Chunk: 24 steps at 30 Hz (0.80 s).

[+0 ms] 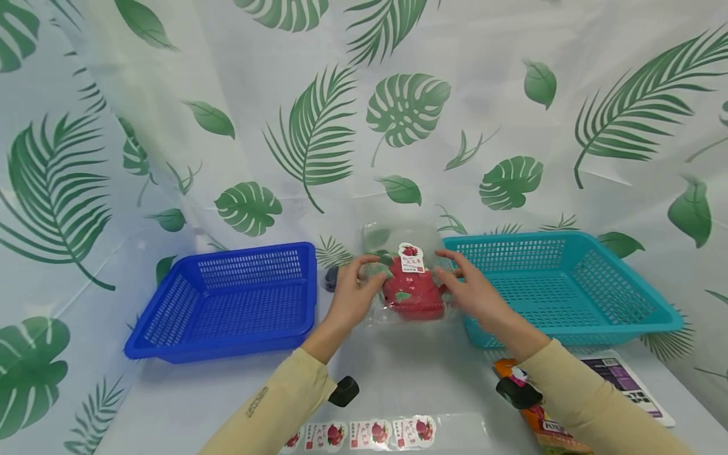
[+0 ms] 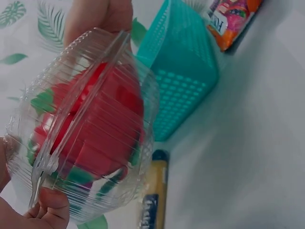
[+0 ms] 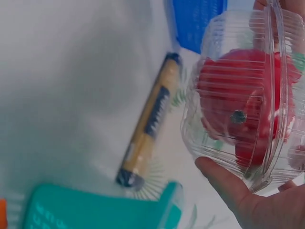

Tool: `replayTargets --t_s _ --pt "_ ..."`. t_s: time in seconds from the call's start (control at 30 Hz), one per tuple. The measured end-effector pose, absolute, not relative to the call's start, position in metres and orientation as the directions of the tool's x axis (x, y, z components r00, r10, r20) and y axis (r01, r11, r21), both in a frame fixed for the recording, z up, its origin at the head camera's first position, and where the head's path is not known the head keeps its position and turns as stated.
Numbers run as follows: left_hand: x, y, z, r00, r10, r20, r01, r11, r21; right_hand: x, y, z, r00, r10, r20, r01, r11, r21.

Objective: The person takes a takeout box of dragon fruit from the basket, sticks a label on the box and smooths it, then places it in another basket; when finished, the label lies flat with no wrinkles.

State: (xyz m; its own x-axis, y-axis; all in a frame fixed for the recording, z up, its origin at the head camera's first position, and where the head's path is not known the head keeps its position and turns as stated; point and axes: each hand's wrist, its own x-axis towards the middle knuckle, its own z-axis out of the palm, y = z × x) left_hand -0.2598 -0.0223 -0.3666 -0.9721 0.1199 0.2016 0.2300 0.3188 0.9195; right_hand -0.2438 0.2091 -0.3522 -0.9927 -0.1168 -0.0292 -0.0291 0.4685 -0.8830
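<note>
Both hands hold up a clear plastic clamshell box (image 1: 378,240) with red fruit-like pieces (image 1: 412,294) and green leafy bits inside. On its lid is a white label (image 1: 412,258) with a dragon fruit picture. My left hand (image 1: 354,291) grips the box's left side; in the left wrist view its thumb presses near the closed rim (image 2: 47,164). My right hand (image 1: 478,294) holds the opposite side, and the right wrist view shows its thumb (image 3: 221,181) against the box wall. The box is off the table, tilted towards me.
A blue basket (image 1: 227,351) stands left, a teal basket (image 1: 569,335) right. Behind the box lies a yellow packaged roll (image 3: 147,124) with dark ends. In front lies a strip of dragon fruit labels (image 1: 378,434). By the right forearm are an orange packet (image 1: 548,430) and a white-and-purple card (image 1: 625,382).
</note>
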Motion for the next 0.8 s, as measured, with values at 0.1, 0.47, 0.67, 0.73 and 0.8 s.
replayTargets --t_s 0.1,0.47,0.67,0.73,0.8 --pt "-0.262 -0.014 -0.359 -0.974 0.126 0.191 0.223 0.336 0.915 -0.244 0.216 -0.344 -0.994 -0.112 -0.017 -0.037 0.468 -0.883" --pt "-0.278 0.027 -0.345 -0.969 0.217 0.119 0.182 0.299 0.937 -0.248 0.259 -0.333 -0.995 -0.092 -0.032 -0.013 0.452 -0.892" --pt "-0.286 0.059 -0.344 -0.966 0.248 0.079 0.15 0.28 0.948 -0.254 0.288 -0.334 -0.998 -0.05 -0.042 0.013 0.473 -0.881" --pt "-0.287 0.068 -0.343 -0.966 0.25 0.072 0.143 0.277 0.95 -0.255 0.295 -0.334 -0.999 -0.037 -0.038 0.015 0.481 -0.877" --pt "-0.288 0.076 -0.342 -0.965 0.254 0.071 0.143 0.278 0.95 -0.256 0.302 -0.334 -0.999 -0.022 -0.032 0.017 0.494 -0.87"
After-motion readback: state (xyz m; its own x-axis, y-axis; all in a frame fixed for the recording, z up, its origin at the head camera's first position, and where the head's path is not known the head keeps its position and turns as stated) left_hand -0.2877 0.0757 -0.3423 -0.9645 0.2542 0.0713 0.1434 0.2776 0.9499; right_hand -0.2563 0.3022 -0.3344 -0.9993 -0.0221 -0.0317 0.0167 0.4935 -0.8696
